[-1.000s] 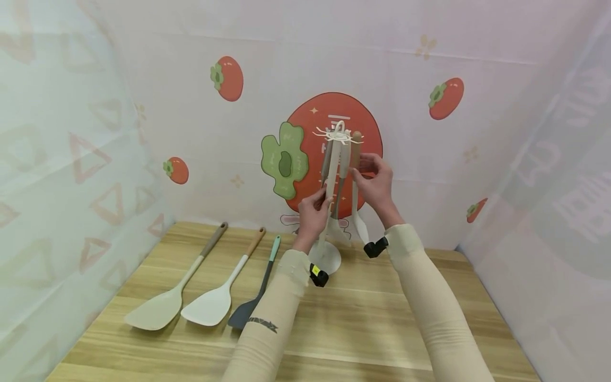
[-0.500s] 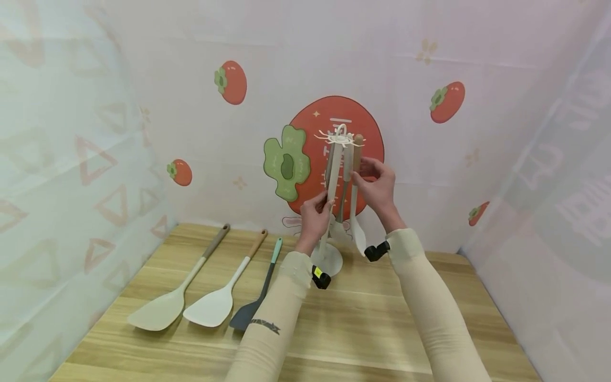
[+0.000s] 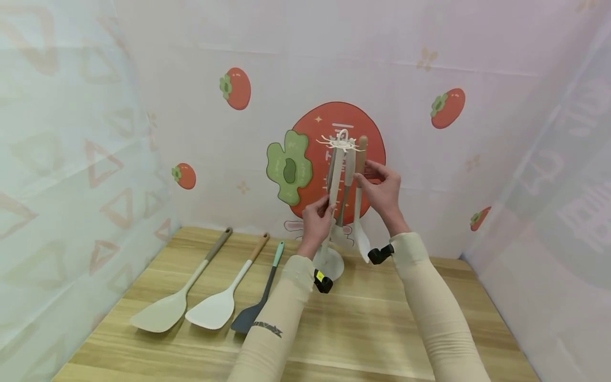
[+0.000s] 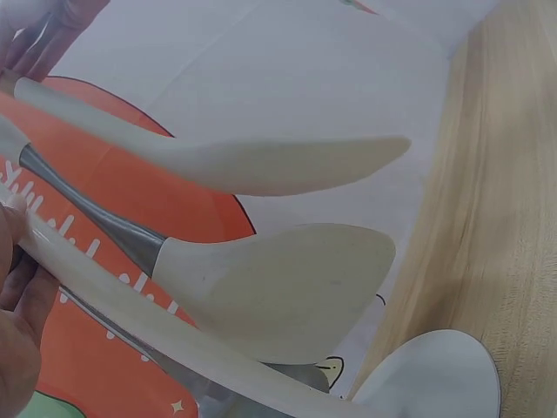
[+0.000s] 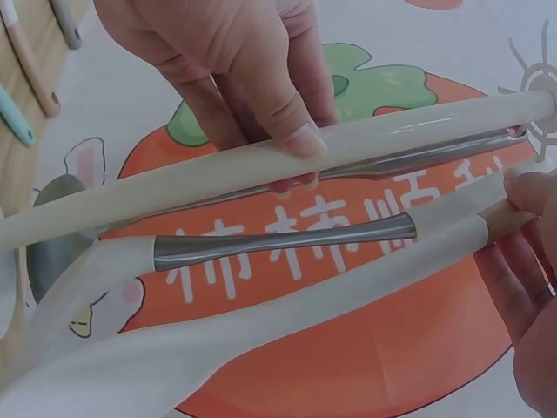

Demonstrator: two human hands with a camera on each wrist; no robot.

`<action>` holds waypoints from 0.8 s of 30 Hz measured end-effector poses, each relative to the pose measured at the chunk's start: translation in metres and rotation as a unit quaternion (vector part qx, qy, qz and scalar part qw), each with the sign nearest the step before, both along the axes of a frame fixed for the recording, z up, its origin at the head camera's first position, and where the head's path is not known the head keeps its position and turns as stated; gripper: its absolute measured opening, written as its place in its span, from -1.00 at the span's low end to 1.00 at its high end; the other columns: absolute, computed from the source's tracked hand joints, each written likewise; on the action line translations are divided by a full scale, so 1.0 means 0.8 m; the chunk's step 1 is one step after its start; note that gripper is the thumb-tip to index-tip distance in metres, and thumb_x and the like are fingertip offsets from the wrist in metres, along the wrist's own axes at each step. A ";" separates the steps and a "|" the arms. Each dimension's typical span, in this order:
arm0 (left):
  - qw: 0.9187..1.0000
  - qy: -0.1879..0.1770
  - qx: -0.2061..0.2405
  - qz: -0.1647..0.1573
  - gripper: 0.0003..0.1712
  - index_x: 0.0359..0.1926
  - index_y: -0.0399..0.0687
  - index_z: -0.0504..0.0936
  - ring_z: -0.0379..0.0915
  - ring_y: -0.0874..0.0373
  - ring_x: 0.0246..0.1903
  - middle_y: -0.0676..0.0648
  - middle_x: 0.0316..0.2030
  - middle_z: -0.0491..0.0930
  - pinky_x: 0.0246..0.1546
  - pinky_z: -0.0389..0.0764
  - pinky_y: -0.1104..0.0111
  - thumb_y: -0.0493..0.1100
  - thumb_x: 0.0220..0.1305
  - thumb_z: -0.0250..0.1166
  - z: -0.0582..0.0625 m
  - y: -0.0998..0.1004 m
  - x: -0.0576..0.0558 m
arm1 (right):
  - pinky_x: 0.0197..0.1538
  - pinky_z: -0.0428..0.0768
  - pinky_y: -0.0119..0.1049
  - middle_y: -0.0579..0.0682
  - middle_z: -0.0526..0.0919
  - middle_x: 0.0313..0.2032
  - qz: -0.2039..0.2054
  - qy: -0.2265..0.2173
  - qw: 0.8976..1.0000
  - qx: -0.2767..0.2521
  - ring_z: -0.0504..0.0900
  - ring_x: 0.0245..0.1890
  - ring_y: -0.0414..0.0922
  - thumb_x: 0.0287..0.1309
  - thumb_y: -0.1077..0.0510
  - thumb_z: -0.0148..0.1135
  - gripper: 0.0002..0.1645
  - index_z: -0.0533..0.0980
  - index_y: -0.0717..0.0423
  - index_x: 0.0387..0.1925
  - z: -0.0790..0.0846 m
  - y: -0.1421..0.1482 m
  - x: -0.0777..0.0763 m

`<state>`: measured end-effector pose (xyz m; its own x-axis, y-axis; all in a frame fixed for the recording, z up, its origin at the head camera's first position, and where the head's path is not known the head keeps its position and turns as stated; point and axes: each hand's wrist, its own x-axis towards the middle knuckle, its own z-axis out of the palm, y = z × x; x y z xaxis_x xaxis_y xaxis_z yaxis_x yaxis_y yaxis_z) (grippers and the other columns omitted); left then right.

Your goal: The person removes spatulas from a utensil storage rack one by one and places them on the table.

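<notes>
Head view: the largest item I observe is a pale fabric backdrop [image 3: 296,63] with printed red fruit, standing behind and beside a light wood-grain surface [image 3: 377,339]. Near the rear edge of that surface stands a cream post rack [image 3: 337,178] with a round base and a ring of hooks on top. Lying to its left, side by side and apart, I note a beige turner with a taupe handle [image 3: 159,313], a white turner with a light brown handle [image 3: 212,310] and a smaller dark grey turner with a mint-green handle [image 3: 245,318].

At the rack, a white curved-headed utensil with a tan handle [image 4: 287,165] is in the right hand [image 3: 383,192]; the grip is narrow, thumb and fingers pinching the handle. Its top is just beside the hooks; I cannot tell whether it hangs on one. Between it and the post is a cream-bladed utensil with a metal shank [image 4: 278,292]. The right wrist view shows another metal-shanked utensil [image 5: 418,159], partly hidden behind the post. The left hand [image 3: 317,223] has its grip closed on the post, below the hooks.
</notes>
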<state>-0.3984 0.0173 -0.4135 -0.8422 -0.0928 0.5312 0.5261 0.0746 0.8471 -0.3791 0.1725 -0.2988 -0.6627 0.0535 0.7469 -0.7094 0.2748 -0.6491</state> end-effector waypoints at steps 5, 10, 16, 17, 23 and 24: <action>1.000 0.007 0.004 0.003 -0.55 0.30 -0.31 0.54 0.65 -0.04 0.11 -0.30 0.15 0.63 0.06 0.69 0.23 -0.30 0.44 0.25 0.000 0.002 0.001 | -0.19 0.67 -0.54 0.46 0.69 -0.14 -0.001 0.003 1.000 -0.001 0.70 -0.27 -0.09 0.12 0.42 0.43 -0.55 0.61 0.47 0.07 0.003 0.006 0.002; 1.000 0.016 0.009 0.003 -0.54 0.30 -0.33 0.53 0.64 -0.10 0.11 -0.33 0.15 0.61 0.08 0.68 0.13 -0.31 0.43 0.26 0.001 0.003 0.004 | -0.20 0.68 -0.51 0.41 0.71 -0.13 -0.009 0.000 1.000 -0.006 0.69 -0.29 -0.20 0.13 0.39 0.44 -0.56 0.63 0.42 0.07 0.003 0.012 0.004; 1.000 0.018 0.008 0.004 -0.55 0.30 -0.32 0.53 0.64 -0.09 0.11 -0.33 0.16 0.61 0.08 0.68 0.12 -0.30 0.43 0.26 0.000 0.003 0.003 | -0.22 0.66 -0.51 0.36 0.73 -0.12 -0.021 0.003 1.000 -0.013 0.69 -0.30 -0.28 0.13 0.36 0.45 -0.57 0.65 0.38 0.07 0.003 0.019 0.005; 1.000 0.015 0.007 0.005 -0.55 0.30 -0.31 0.53 0.64 -0.07 0.11 -0.31 0.15 0.62 0.08 0.68 0.14 -0.30 0.43 0.26 0.001 0.002 0.003 | -0.23 0.66 -0.50 0.36 0.73 -0.12 -0.022 0.002 1.000 -0.014 0.69 -0.30 -0.28 0.13 0.36 0.45 -0.57 0.65 0.37 0.07 0.003 0.020 0.005; 1.000 0.010 -0.001 0.007 -0.56 0.30 -0.29 0.55 0.65 -0.03 0.10 -0.29 0.14 0.64 0.08 0.68 0.22 -0.29 0.44 0.25 0.001 0.002 0.004 | -0.23 0.64 -0.52 0.37 0.73 -0.11 -0.031 0.001 0.999 -0.018 0.68 -0.31 -0.31 0.14 0.35 0.45 -0.56 0.64 0.37 0.08 0.000 0.025 0.007; 1.000 0.009 -0.001 0.008 -0.56 0.30 -0.29 0.55 0.65 -0.03 0.10 -0.29 0.14 0.64 0.08 0.68 0.22 -0.29 0.44 0.25 0.001 0.002 0.003 | -0.22 0.64 -0.53 0.37 0.72 -0.11 -0.031 0.000 0.999 -0.019 0.68 -0.31 -0.31 0.14 0.34 0.45 -0.56 0.64 0.37 0.08 0.000 0.026 0.008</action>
